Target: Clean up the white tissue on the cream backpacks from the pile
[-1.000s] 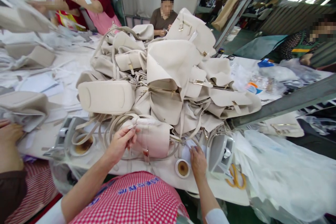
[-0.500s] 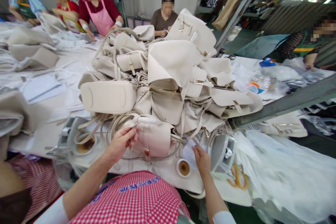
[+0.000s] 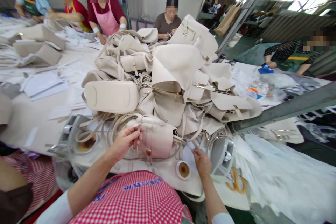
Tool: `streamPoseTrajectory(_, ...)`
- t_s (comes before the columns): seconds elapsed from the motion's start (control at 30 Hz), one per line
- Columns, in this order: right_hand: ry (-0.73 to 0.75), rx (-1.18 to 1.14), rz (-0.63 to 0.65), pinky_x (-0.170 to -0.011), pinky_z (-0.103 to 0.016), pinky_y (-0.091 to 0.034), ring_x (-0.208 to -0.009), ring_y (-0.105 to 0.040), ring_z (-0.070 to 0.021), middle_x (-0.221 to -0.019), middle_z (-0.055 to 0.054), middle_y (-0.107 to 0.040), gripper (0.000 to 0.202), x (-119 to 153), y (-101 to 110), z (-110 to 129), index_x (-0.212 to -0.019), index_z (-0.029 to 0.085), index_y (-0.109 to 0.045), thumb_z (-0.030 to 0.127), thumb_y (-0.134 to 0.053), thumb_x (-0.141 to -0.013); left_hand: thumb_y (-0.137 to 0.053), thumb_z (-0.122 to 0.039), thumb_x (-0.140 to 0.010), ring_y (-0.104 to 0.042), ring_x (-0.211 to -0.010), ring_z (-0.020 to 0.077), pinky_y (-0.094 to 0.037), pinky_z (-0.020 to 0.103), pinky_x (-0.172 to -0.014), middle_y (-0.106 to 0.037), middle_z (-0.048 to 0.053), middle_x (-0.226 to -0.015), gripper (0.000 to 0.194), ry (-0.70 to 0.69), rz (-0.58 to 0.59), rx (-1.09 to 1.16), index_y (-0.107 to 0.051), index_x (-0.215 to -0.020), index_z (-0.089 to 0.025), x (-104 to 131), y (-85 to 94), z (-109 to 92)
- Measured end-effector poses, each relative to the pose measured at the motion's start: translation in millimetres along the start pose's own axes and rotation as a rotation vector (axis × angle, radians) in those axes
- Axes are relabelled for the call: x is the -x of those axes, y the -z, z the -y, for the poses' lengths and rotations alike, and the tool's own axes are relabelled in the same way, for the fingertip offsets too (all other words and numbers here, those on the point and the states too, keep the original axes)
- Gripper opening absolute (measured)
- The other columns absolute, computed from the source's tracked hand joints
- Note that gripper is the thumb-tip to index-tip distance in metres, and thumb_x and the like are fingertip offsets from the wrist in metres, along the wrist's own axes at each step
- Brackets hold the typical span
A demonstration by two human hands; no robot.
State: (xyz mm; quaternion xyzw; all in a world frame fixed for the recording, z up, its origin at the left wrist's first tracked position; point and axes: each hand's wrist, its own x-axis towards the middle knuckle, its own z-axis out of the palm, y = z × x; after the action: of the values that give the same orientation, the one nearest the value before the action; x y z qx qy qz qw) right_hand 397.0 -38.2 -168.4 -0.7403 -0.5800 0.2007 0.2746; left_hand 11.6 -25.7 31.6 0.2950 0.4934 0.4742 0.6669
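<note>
Both hands apart, fingers pinched, at a pale bag (image 3: 160, 140).
The left hand (image 3: 128, 140) is over the bag's left part, the right hand (image 3: 202, 161) at white paper (image 3: 189, 155); what either grips is too small to tell. The bag lies on the table (image 3: 164, 172), before a bag pile (image 3: 175, 64); cup (image 3: 183, 170) and scissors (image 3: 237, 182) sit nearby.

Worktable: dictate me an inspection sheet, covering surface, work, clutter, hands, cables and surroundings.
Surface: pale tabletop, partly covered.
Job's things: pale handbag; open cup with brown contents.
Clutter: handbag pile behind; plastic sheeting and orange-handled scissors at right.
Hands: left at the handbag, right by a white sheet; fingers of both closed, held items unclear.
Cables: nothing seen.
Surroundings: several people; slanted metal beam at right.
</note>
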Motion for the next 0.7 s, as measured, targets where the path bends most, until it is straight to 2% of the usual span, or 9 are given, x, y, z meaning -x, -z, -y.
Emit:
streamPoseTrajectory(0.1,-0.057,-0.044,-0.016,-0.081,-0.043,-0.050,-0.090,-0.067,-0.0291,-0.105,-0.013,-0.074,0.040,-1.2,3.7,5.2,-0.082,0.022,-0.075,0.054,-0.052,-0.077,-0.083,-0.044,-0.066,-0.052,-0.051,0.0076,-0.039,0.018,-0.044,-0.060,-0.002,-0.066,0.043,-0.001,0.004,-0.013,-0.069,-0.092,-0.013,0.3,1.0,0.0)
streamPoseTrajectory(0.2,-0.109,-0.130,0.002,-0.082,-0.046,-0.051,-0.084,-0.068,-0.0307,-0.094,-0.013,-0.077,0.050,-4.6,13.6,10.8,-0.082,0.021,-0.077,0.065,-0.056,-0.072,-0.082,-0.044,-0.068,-0.052,-0.053,0.0076,-0.039,0.018,-0.045,-0.060,-0.001,-0.067,0.042,-0.007,0.013,-0.017,-0.068,-0.093,-0.013,1.7,2.7,-0.2)
streamPoseTrajectory(0.27,-0.127,-0.206,0.034,-0.082,-0.046,-0.052,-0.081,-0.069,-0.0309,-0.087,-0.012,-0.078,0.057,-4.4,25.5,16.2,-0.081,0.019,-0.078,0.071,-0.059,-0.068,-0.080,-0.042,-0.070,-0.054,-0.055,0.0082,-0.040,0.018,-0.048,-0.061,-0.001,-0.069,0.041,-0.004,0.027,-0.030,-0.068,-0.095,-0.013,3.9,3.8,-1.4)
streamPoseTrajectory(0.33,-0.125,-0.280,0.068,-0.084,-0.044,-0.053,-0.085,-0.070,-0.0306,-0.089,-0.011,-0.078,0.060,1.4,41.5,25.6,-0.083,0.018,-0.079,0.073,-0.062,-0.067,-0.079,-0.041,-0.072,-0.057,-0.059,0.0100,-0.041,0.019,-0.050,-0.062,0.000,-0.072,0.040,0.011,0.054,-0.067,-0.067,-0.097,-0.013,6.6,4.5,-3.1)
streamPoseTrajectory(0.43,-0.076,-0.405,0.086,-0.089,-0.042,-0.054,-0.095,-0.071,-0.0293,-0.100,-0.010,-0.078,0.051,20.6,67.5,55.0,-0.088,0.019,-0.079,0.066,-0.064,-0.075,-0.076,-0.039,-0.074,-0.057,-0.062,0.0114,-0.040,0.020,-0.051,-0.062,0.000,-0.075,0.038,0.036,0.092,-0.133,-0.064,-0.100,-0.014,10.3,3.5,-4.4)
streamPoseTrajectory(0.53,0.164,-0.464,0.055,-0.088,-0.040,-0.056,-0.095,-0.072,-0.0267,-0.102,-0.008,-0.078,0.028,41.9,84.9,108.7,-0.090,0.022,-0.079,0.047,-0.066,-0.084,-0.074,-0.039,-0.075,-0.053,-0.060,0.0099,-0.040,0.021,-0.052,-0.063,0.000,-0.080,0.039,0.040,0.115,-0.159,-0.062,-0.103,-0.015,13.0,-0.9,-3.2)
streamPoseTrajectory(0.6,0.439,-0.388,0.005,-0.086,-0.036,-0.057,-0.092,-0.073,-0.0236,-0.100,-0.006,-0.078,0.016,50.7,88.1,153.4,-0.092,0.024,-0.078,0.033,-0.066,-0.088,-0.074,-0.037,-0.074,-0.054,-0.064,0.0104,-0.042,0.022,-0.056,-0.064,0.002,-0.088,0.041,0.036,0.146,-0.148,-0.061,-0.106,-0.016,14.9,-4.1,-2.9)
streamPoseTrajectory(0.7,0.855,-0.244,-0.036,-0.085,-0.031,-0.056,-0.089,-0.072,-0.0192,-0.099,-0.006,-0.077,0.015,54.6,80.4,215.9,-0.097,0.022,-0.076,0.017,-0.064,-0.089,-0.079,-0.029,-0.065,-0.059,-0.081,0.0144,-0.047,0.025,-0.069,-0.064,0.004,-0.103,0.049,-0.001,0.213,-0.105,-0.060,-0.108,-0.017,19.0,-6.3,-4.7)
